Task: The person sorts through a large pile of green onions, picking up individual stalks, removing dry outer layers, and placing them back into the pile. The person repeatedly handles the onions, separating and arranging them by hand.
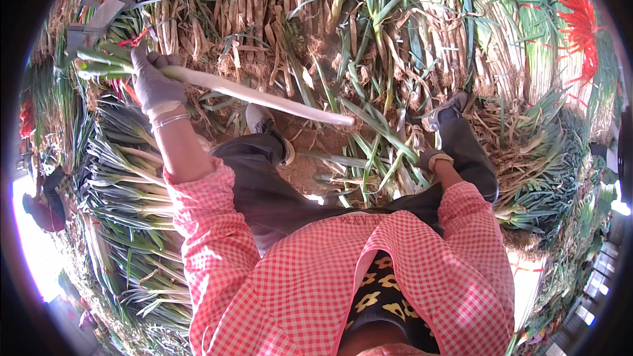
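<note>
My left hand (156,79), in a grey glove, is closed around a peeled green onion (254,97) at its green end. The long white shank points to the right and slightly down, above the ground. Near my right knee, my gloved right hand (432,157) is closed at the end of a long green onion leaf (389,133), which slants up and to the left. Its fingers are partly hidden. Loose leaves and stripped skins (369,168) lie on the soil between my legs.
Unpeeled green onions with dry roots (297,0) stand packed in front of me. A pile of trimmed green onions (128,178) lies to my left. Leafy waste (541,151) is heaped at right, below red ties (580,33). My shoes (448,109) rest among the debris.
</note>
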### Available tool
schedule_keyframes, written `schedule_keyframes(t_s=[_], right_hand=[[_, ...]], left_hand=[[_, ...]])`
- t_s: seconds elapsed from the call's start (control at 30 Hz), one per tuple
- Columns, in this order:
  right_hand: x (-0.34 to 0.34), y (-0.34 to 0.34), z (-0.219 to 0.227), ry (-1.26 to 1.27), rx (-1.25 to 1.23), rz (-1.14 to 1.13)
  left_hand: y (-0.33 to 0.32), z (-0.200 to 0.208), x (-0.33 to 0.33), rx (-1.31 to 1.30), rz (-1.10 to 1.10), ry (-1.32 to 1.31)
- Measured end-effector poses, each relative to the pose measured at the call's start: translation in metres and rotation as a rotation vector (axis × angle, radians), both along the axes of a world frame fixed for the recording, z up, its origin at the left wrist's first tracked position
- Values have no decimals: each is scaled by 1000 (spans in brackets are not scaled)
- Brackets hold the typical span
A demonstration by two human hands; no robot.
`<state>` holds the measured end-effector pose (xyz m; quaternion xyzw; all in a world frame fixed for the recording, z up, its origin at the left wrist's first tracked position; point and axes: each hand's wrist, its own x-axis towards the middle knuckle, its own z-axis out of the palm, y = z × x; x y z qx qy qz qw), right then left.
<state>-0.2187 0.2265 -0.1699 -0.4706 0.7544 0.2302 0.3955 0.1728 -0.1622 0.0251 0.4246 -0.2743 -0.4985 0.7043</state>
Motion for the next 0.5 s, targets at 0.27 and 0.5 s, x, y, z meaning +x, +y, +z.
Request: schedule_keyframes(t_s=[0.27,0.5], right_hand=[[89,-104,120,-171,-1256,118],[124,-102,135,-732,-774,-586]], left_hand=[[-14,-16,-46,109,-228,248],[96,-7,-142,156,-880,128]])
